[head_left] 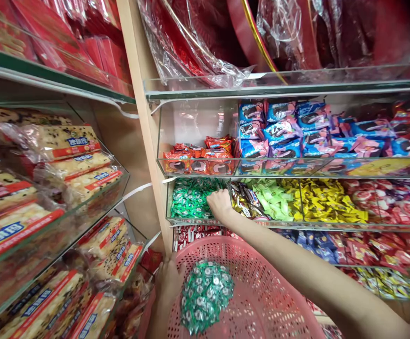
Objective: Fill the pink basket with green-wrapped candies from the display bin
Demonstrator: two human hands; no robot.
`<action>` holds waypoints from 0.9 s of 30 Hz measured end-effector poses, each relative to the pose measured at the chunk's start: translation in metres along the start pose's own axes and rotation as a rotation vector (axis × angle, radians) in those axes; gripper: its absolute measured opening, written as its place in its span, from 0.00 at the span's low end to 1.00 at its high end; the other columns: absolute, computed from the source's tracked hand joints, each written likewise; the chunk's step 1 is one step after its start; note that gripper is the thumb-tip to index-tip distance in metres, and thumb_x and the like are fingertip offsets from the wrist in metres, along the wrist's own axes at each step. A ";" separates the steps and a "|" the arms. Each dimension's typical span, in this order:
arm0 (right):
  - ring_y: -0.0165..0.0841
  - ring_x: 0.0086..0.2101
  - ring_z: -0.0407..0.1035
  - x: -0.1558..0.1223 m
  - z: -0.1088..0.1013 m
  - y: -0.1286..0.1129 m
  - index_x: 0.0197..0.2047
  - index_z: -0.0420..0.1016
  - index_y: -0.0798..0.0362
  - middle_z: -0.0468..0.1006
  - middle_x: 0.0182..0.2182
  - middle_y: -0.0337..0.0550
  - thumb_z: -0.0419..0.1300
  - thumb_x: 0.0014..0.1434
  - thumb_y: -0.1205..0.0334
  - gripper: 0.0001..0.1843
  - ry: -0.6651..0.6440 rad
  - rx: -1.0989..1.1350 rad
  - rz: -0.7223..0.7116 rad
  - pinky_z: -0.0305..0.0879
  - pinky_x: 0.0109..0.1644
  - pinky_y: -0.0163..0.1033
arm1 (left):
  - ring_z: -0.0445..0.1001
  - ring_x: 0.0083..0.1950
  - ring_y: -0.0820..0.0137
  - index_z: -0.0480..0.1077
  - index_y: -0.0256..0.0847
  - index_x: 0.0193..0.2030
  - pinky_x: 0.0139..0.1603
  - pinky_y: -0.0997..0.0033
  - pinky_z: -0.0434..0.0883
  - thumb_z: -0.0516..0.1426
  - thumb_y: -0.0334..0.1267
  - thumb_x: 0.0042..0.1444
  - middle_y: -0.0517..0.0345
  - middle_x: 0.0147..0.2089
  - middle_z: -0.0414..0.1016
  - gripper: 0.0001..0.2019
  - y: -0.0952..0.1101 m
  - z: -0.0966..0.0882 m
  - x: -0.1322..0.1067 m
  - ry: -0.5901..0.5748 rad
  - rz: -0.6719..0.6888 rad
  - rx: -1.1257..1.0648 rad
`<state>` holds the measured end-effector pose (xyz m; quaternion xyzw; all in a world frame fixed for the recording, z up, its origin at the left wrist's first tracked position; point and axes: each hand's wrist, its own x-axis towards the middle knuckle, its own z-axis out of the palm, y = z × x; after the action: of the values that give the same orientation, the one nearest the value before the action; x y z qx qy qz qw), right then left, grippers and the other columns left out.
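My left hand [168, 282] grips the near-left rim of a pink perforated plastic basket [261, 282]. Inside the basket, to the left, sits a rounded heap of green-wrapped candies [207, 296]. My right hand [221, 205] reaches over the basket into a clear shelf bin, at the right side of its green-wrapped candies [191, 197]. Its fingers are curled closed, and their tips are hidden, so what lies in them cannot be seen. Just right of that hand are dark-wrapped chocolate bars [245, 200] and pale green packets [272, 197].
Yellow-wrapped candies [327, 200] continue along the same shelf. Above are red packets [200, 157] and blue packets [282, 127] behind a glass front [279, 167]. A wooden upright [137, 94] separates this from left-hand shelves with bagged pastries [63, 141].
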<state>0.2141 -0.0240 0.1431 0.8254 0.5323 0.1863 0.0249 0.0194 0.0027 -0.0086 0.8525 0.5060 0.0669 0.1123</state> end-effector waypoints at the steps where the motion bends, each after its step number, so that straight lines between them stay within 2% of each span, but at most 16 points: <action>1: 0.43 0.40 0.72 0.000 -0.001 0.000 0.35 0.78 0.62 0.78 0.35 0.64 0.49 0.58 0.77 0.16 0.006 0.014 0.006 0.60 0.38 0.42 | 0.70 0.51 0.59 0.63 0.36 0.59 0.46 0.66 0.64 0.46 0.43 0.59 0.44 0.52 0.72 0.24 0.000 0.000 0.000 -0.004 -0.004 0.004; 6: 0.41 0.38 0.74 0.000 -0.004 0.003 0.38 0.77 0.63 0.77 0.36 0.64 0.48 0.59 0.76 0.16 0.026 0.047 0.029 0.64 0.35 0.38 | 0.70 0.51 0.59 0.64 0.36 0.58 0.46 0.66 0.64 0.46 0.44 0.59 0.44 0.53 0.72 0.23 0.000 0.001 0.001 0.000 0.004 0.006; 12: 0.41 0.38 0.75 -0.006 -0.011 0.012 0.40 0.76 0.62 0.76 0.37 0.60 0.47 0.60 0.76 0.16 0.069 0.074 -0.009 0.66 0.34 0.37 | 0.71 0.51 0.60 0.64 0.36 0.58 0.46 0.67 0.64 0.46 0.43 0.59 0.45 0.52 0.73 0.23 0.000 0.002 0.000 0.012 0.001 0.012; 16: 0.37 0.37 0.74 -0.016 -0.017 0.020 0.39 0.75 0.58 0.76 0.38 0.54 0.48 0.62 0.68 0.14 0.085 0.148 -0.013 0.64 0.36 0.34 | 0.70 0.51 0.61 0.64 0.37 0.58 0.46 0.68 0.64 0.47 0.43 0.59 0.46 0.53 0.72 0.23 -0.001 0.002 0.000 0.021 -0.004 0.002; 19: 0.33 0.34 0.72 -0.037 -0.014 0.020 0.38 0.73 0.55 0.75 0.36 0.48 0.47 0.64 0.61 0.14 0.127 0.252 -0.090 0.60 0.34 0.33 | 0.70 0.52 0.61 0.63 0.38 0.59 0.46 0.68 0.64 0.48 0.44 0.58 0.46 0.54 0.71 0.23 0.000 0.001 0.000 0.014 -0.008 0.001; 23: 0.30 0.30 0.68 -0.084 0.013 0.010 0.37 0.71 0.54 0.72 0.33 0.44 0.45 0.65 0.61 0.15 0.148 0.381 -0.324 0.55 0.31 0.33 | 0.70 0.51 0.60 0.63 0.37 0.58 0.47 0.66 0.64 0.48 0.44 0.58 0.46 0.52 0.72 0.23 0.002 -0.001 -0.001 0.020 0.012 0.022; 25: 0.29 0.29 0.66 -0.108 0.035 0.005 0.35 0.71 0.54 0.72 0.31 0.44 0.45 0.65 0.62 0.15 0.096 0.425 -0.422 0.53 0.30 0.34 | 0.69 0.51 0.59 0.63 0.37 0.58 0.47 0.65 0.64 0.48 0.44 0.58 0.45 0.52 0.72 0.23 0.002 -0.001 -0.001 0.014 0.011 0.026; 27: 0.29 0.27 0.65 -0.126 0.060 0.002 0.34 0.71 0.54 0.71 0.30 0.43 0.46 0.63 0.63 0.14 0.002 0.482 -0.455 0.52 0.29 0.33 | 0.69 0.51 0.58 0.63 0.38 0.58 0.46 0.65 0.65 0.48 0.45 0.58 0.45 0.52 0.72 0.23 0.002 0.000 0.000 0.009 0.008 0.028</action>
<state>0.1902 -0.1268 0.0520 0.6673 0.7318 0.0455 -0.1305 0.0207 0.0018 -0.0077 0.8559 0.5038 0.0638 0.0978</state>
